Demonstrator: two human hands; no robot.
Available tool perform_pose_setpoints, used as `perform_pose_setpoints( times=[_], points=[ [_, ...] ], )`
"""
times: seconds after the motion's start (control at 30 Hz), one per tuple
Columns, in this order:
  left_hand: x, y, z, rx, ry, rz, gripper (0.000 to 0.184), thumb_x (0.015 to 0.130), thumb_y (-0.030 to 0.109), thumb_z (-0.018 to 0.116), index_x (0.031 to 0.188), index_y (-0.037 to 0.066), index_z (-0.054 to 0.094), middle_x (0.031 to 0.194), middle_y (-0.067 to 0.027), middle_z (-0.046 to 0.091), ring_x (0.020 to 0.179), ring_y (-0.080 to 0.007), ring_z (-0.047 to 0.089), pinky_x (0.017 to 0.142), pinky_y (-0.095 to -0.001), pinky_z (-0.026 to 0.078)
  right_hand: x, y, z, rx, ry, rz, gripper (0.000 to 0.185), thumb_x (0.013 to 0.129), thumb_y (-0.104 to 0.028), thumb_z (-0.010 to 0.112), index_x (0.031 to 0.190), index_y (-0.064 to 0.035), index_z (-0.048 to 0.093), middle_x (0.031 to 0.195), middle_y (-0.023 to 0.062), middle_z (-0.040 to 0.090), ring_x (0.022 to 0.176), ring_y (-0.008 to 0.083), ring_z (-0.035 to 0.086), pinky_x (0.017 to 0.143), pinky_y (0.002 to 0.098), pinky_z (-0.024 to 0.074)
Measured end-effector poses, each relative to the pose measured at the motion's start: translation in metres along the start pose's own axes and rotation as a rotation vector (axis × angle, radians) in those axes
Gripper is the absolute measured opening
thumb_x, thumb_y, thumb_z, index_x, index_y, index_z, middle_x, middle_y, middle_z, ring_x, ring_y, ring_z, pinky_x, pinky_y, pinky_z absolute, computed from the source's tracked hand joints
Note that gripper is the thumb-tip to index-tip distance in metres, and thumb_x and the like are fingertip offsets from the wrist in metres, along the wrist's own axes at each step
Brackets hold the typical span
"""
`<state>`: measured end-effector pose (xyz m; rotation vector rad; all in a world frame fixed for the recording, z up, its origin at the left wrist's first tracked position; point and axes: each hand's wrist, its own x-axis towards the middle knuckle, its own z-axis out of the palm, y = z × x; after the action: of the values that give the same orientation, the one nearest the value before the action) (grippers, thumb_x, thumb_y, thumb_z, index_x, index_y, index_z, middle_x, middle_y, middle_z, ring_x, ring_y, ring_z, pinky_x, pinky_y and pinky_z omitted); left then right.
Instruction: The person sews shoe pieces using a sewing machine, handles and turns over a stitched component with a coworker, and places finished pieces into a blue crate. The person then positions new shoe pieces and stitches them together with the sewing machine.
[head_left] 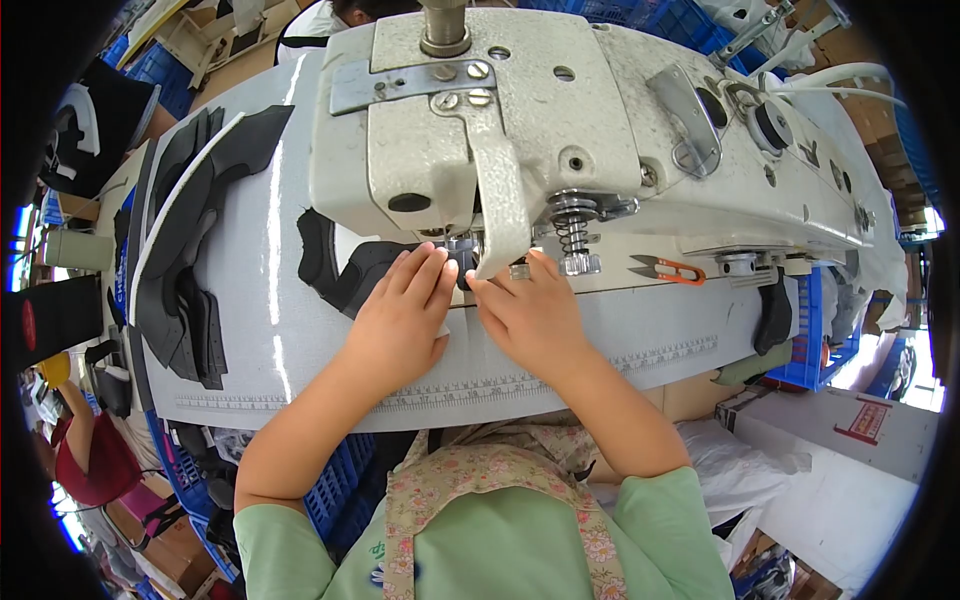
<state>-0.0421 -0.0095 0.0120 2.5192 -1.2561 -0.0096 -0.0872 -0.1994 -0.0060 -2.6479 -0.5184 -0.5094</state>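
A dark grey padded piece (370, 272) with curved edges lies under the head of a white sewing machine (480, 130). My left hand (397, 312) rests on this piece, fingers stretched toward the needle area and thumb apart. Close beside it, my right hand (530, 312) lies palm down with its fingers spread, a ring-like band (519, 271) on one finger. Its nearest fingertips touch the edge of the dark piece. The machine's white guard arm (503, 190) hides part of the presser foot and the stitching spot.
Orange-handled thread snips (668, 270) lie right of my right hand. More dark cut pieces (190, 250) are stacked at the left. A printed ruler (470, 392) runs along the table's front edge. Blue crates (815, 330) stand around, and another person's arm (75, 420) shows far left.
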Motion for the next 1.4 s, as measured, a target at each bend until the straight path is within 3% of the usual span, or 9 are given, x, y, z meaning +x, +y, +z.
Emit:
perform_pose_setpoints(
  times=[0.27,0.33,0.53,0.83,1.4],
  points=[
    [0.005,0.003,-0.003,0.006,0.0,-0.008,0.058,0.062,0.009,0.067,0.117,-0.003,0.054,0.124,-0.0227,0.047,0.127,-0.0405,0.039,0.101,-0.0468,0.038,0.003,0.001,0.0,0.019,0.008,0.028,0.02,0.074,-0.013,0.067,0.093,-0.006,0.065,0.097,0.0109,0.059,0.107,0.0291,0.053,0.093,0.0421,0.0409],
    [0.007,0.004,-0.004,0.07,-0.029,-0.022,0.064,0.065,0.012,0.067,0.123,-0.005,0.048,0.127,-0.0184,0.044,0.126,-0.0331,0.039,0.106,-0.043,0.034,0.004,0.002,0.002,0.026,0.044,0.04,0.013,0.075,-0.013,0.066,0.085,-0.0049,0.065,0.096,0.0107,0.059,0.106,0.0293,0.054,0.092,0.0425,0.0418],
    [0.009,0.003,-0.001,0.053,-0.032,-0.041,0.065,0.063,0.011,0.069,0.123,-0.005,0.048,0.126,-0.018,0.044,0.124,-0.033,0.04,0.105,-0.0419,0.035,0.007,0.003,0.002,0.071,0.048,0.063,0.008,0.074,-0.011,0.066,0.077,-0.0039,0.064,0.092,0.0103,0.058,0.102,0.0299,0.054,0.09,0.0427,0.0437],
    [0.014,0.0,0.0,0.036,-0.03,-0.082,0.059,0.063,0.01,0.07,0.117,-0.002,0.05,0.122,-0.0168,0.047,0.116,-0.0322,0.045,0.098,-0.0396,0.042,0.013,0.008,0.002,0.111,0.113,0.034,0.012,0.069,-0.009,0.066,0.078,-0.0073,0.058,0.08,0.0048,0.053,0.085,0.0266,0.052,0.083,0.0414,0.0453],
    [0.015,0.0,0.005,0.062,0.016,-0.06,0.057,0.063,0.01,0.07,0.115,-0.002,0.051,0.118,-0.016,0.049,0.111,-0.0316,0.048,0.093,-0.0391,0.043,0.01,0.012,0.003,0.133,0.022,0.075,0.014,0.07,-0.01,0.066,0.081,-0.0079,0.057,0.08,0.005,0.054,0.085,0.0254,0.052,0.079,0.0395,0.0431]
  ],
)
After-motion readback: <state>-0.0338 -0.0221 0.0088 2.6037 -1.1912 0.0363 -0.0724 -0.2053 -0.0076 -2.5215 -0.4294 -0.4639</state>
